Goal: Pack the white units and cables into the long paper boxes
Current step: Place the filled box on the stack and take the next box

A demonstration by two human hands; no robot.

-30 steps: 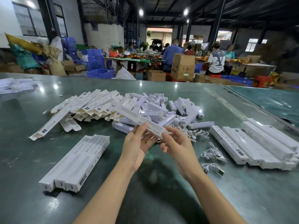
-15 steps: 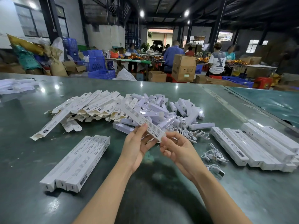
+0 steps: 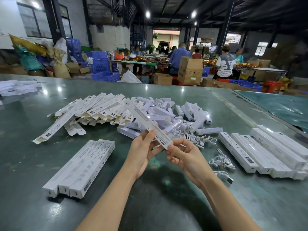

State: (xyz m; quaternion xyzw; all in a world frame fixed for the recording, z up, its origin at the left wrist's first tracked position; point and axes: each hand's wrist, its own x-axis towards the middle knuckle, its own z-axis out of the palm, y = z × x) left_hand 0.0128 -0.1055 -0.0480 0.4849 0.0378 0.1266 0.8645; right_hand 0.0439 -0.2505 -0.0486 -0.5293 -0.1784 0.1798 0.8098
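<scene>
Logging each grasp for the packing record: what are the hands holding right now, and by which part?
Both hands, left hand and right hand, hold one long paper box at its near end; the rest sticks out over the pile.

I am in a packing workshop, a large factory hall with a dark steel-beamed roof and ceiling lamps. Under my hands runs a long green worktable, heaped ahead of them with flat paper boxes and white units. Far beyond my hands other workers sit at tables; brown cartons stand between, and blue crates and sacks are piled ahead to my left.
</scene>
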